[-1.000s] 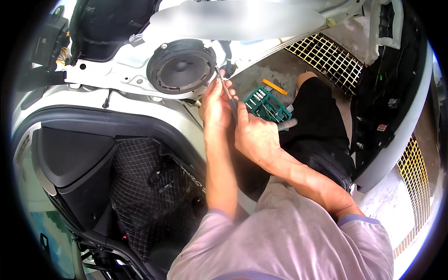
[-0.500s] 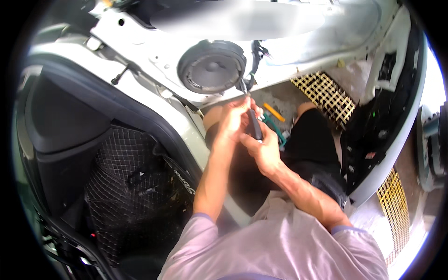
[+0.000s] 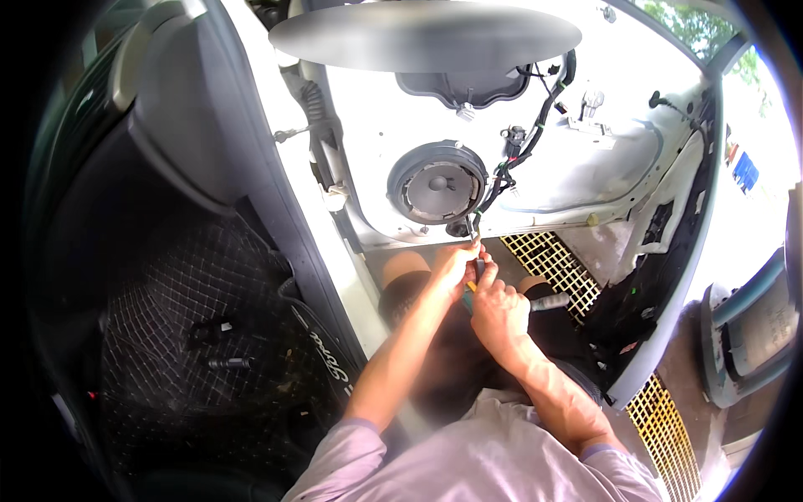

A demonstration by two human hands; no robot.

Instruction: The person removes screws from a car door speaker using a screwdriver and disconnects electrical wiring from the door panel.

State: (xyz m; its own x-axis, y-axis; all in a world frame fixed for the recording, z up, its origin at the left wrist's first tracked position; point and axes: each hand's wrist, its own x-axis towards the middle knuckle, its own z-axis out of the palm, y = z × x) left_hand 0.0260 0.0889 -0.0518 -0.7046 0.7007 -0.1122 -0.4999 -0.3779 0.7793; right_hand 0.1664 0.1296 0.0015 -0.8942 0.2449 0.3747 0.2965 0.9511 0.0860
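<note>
A car door [image 3: 544,188] with bare white inner metal stands open before me. Low on it sits a round black speaker [image 3: 439,184], with a dark wiring harness [image 3: 535,138] running down beside it. My right hand [image 3: 500,311] is closed round a dark-handled screwdriver-like tool [image 3: 480,268] whose metal shaft points up toward the door's lower edge. Up against it, my left hand [image 3: 454,266] pinches near the shaft, below the speaker. The tool's tip is too small to make out among the wires and fingers.
Yellow grating [image 3: 556,266] lies on the floor beyond my knees. By my right hand is a grey cylindrical handle [image 3: 549,301]. To the left, the car's sill [image 3: 288,209] borders a quilted dark floor mat [image 3: 167,309]. A blue-grey framed object [image 3: 749,339] stands at right.
My view has shifted, showing more of the door and harness. Both hands stay together below the speaker, the right one now wrapped over more of the tool's handle.
</note>
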